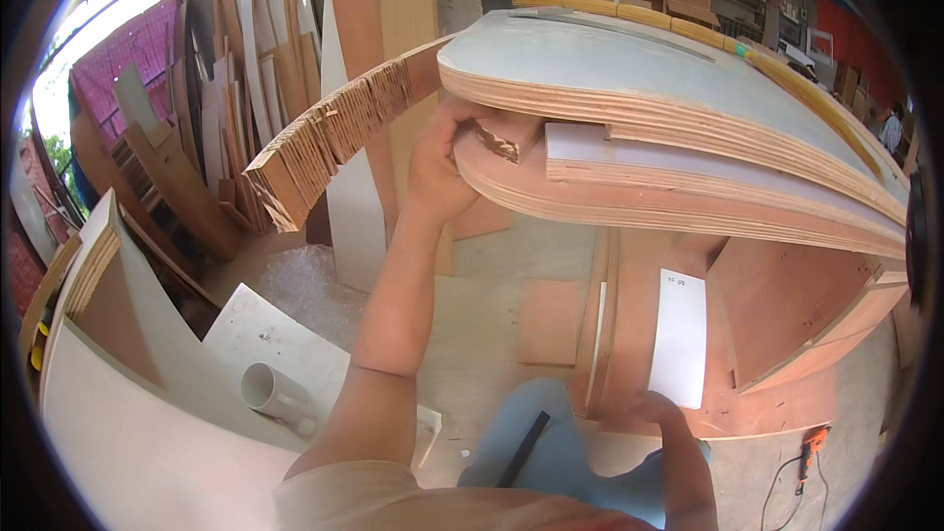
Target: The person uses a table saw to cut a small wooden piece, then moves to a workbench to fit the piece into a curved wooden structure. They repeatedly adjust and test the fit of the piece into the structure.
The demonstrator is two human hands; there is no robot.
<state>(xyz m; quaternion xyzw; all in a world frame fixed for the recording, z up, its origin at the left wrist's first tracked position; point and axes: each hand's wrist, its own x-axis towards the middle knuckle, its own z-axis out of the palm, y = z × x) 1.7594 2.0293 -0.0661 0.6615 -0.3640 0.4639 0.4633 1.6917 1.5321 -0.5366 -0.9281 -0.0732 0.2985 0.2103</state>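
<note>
- The stack of rounded plywood panels is in front of me at the upper right, its blunt, curved ends toward my left. The upper panel (639, 54) has a pale grey-blue face; the lower panel (590, 192) shows a reddish-brown face.
- Between these two, a pale strip (629, 152) lies lengthwise, and a small wooden block (506, 135) with a ragged edge sits near the rounded end.
- My left hand (444, 165) is at that end, touching the lower panel, fingers bent in toward the block and partly closed; I cannot tell how firmly they grip, or whether they have hold of the block.
- My right hand (651, 407) is low, by the bottom left corner of a white rectangular sheet (678, 339). Its fingers look curled, but blur keeps me from telling how far open they are or whether they pinch the sheet.
- Just left of the stack, a curved wooden piece (339, 123) with many close slots arcs outward and down.
- Beneath the stack are reddish boards (629, 334) and an angled wooden panel (787, 295).
- At my lower left, a white tube (273, 388) lies on a white board (258, 329), beside a large curved pale panel (147, 433).
- An orange power tool (812, 442) with a cord lies on the floor (728, 477) at lower right.
- Farther off, tall boards (261, 29) lean at the upper left.
</note>
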